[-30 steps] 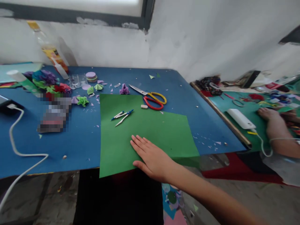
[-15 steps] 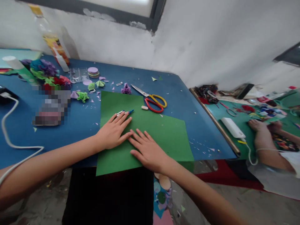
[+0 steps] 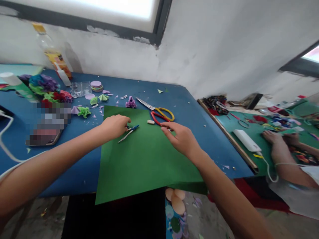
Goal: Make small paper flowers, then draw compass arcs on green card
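Observation:
A large green paper sheet (image 3: pixel 139 166) lies in front of me and hangs over the table's front edge. My left hand (image 3: pixel 116 126), fingers curled, holds what looks like a drawing compass (image 3: pixel 129 131) with a blue head and a pale pointed leg, low over the sheet's left part. My right hand (image 3: pixel 180 137) is over the sheet's right back edge, thumb and index apart. Its fingertips overlap the red handle of the scissors (image 3: pixel 156 111); whether they touch cannot be seen. A small white eraser (image 3: pixel 151 122) sits left of that handle.
Behind are a purple paper flower (image 3: pixel 131 102), stacked paper discs (image 3: pixel 96 85) and scraps. A blurred-out phone (image 3: pixel 47 127), a glue stick (image 3: pixel 18 87) and a bottle (image 3: pixel 53 54) stand or lie leftward. Rightward, another person's arm (image 3: pixel 279 152) rests by a white power bank (image 3: pixel 246 140).
Both hands lay flat and spread on the green sheet. The left has curled round the compass and lifted it, opening its legs. The right has moved up and right toward the scissors' handles.

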`<state>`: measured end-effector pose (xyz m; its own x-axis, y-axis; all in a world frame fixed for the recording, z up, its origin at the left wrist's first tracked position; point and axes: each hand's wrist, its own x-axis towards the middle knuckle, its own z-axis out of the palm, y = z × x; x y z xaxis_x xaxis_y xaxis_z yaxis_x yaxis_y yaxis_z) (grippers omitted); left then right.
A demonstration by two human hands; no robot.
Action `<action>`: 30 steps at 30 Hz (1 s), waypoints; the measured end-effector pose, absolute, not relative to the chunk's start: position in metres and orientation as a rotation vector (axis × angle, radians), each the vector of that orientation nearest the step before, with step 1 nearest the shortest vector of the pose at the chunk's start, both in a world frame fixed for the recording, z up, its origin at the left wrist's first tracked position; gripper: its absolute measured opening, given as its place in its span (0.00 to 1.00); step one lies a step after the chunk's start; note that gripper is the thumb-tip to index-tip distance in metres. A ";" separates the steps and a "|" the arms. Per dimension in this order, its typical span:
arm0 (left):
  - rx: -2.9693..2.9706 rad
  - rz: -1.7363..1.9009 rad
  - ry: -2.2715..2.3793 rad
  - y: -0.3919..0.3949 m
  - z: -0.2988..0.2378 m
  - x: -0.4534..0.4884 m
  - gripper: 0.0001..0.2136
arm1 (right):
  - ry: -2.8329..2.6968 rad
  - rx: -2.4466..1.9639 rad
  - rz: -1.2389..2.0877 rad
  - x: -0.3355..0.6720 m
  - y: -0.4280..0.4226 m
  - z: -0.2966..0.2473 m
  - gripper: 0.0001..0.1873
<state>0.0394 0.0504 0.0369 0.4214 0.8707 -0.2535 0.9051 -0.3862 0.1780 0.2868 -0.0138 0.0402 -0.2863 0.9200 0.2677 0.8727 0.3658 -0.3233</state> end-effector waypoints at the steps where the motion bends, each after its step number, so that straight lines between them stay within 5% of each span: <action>1: 2.369 -0.189 1.510 0.056 0.039 0.040 0.18 | -2.244 -1.517 0.267 0.278 -0.002 0.042 0.18; 5: 2.277 -0.149 1.251 0.069 0.036 0.034 0.08 | -2.334 -1.364 0.604 0.256 0.031 0.036 0.16; 11: 1.957 0.309 0.867 0.072 0.029 0.039 0.07 | -2.065 -1.076 0.921 0.256 0.035 0.015 0.16; 20: 1.405 1.089 0.614 0.066 -0.010 0.096 0.10 | -1.599 -1.041 0.760 0.265 0.031 0.032 0.09; 30: 1.500 1.169 0.667 0.058 -0.019 0.089 0.10 | -1.583 -0.951 0.818 0.262 0.033 0.017 0.09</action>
